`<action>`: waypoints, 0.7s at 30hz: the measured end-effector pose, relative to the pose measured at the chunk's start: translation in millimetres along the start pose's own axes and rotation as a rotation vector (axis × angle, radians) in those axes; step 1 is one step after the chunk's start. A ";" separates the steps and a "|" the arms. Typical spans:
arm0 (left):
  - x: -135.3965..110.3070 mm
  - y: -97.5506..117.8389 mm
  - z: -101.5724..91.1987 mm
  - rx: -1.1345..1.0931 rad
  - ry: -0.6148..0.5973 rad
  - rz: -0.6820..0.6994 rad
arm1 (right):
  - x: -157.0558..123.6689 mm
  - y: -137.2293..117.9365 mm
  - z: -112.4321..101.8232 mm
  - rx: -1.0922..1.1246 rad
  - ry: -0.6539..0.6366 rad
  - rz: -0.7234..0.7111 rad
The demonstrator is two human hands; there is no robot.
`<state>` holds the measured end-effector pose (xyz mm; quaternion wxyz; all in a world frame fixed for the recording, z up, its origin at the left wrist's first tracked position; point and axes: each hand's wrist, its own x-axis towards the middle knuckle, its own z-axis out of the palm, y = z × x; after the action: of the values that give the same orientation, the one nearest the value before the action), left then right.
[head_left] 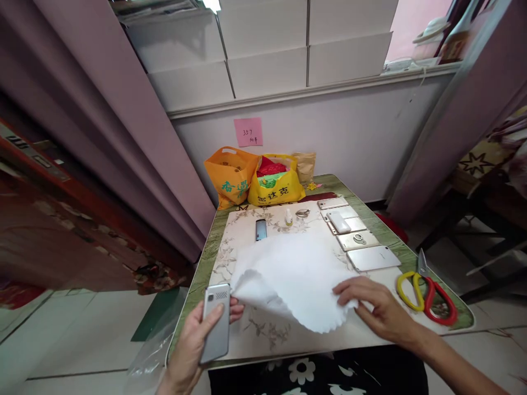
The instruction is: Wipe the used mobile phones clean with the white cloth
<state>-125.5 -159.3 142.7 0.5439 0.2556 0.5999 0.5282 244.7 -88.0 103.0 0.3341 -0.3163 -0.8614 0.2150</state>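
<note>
My left hand (196, 334) is wrapped round a silver mobile phone (216, 323), its back with camera and speaker slots facing up, at the table's near left. A large white sheet with a scalloped edge (296, 269) spreads over the middle of the table, its near part lifted and curled. My right hand (373, 307) pinches the sheet's near right edge between thumb and fingers. The sheet's left corner reaches the fingers of my left hand; whether they grip it I cannot tell. Beyond the sheet lies a small dark phone with a bluish face (261, 230).
Several phones, one a white phone (374, 258), line the right side. Scissors (426, 293) with yellow and red handles lie at the right edge. A small bottle (289, 217) and glasses (303, 213) lie farther back. An orange bag (230, 178) and yellow bag (275, 189) stand behind.
</note>
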 end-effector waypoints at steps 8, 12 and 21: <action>4.9 -56.3 -34.9 -0.050 0.168 -0.211 | -38.7 -1.1 21.6 -0.059 -0.296 0.145; 13.5 -17.8 -28.9 -0.114 0.249 -0.054 | -1.1 30.2 6.6 -0.157 -0.059 0.404; 119.3 -36.5 103.3 -0.498 -0.165 -0.228 | 125.8 109.5 54.9 -0.469 -0.031 0.950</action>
<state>-53.5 -28.8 79.2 0.6930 0.0871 0.4300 0.5721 177.1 67.4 57.1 0.1073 -0.7350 -0.6528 0.1487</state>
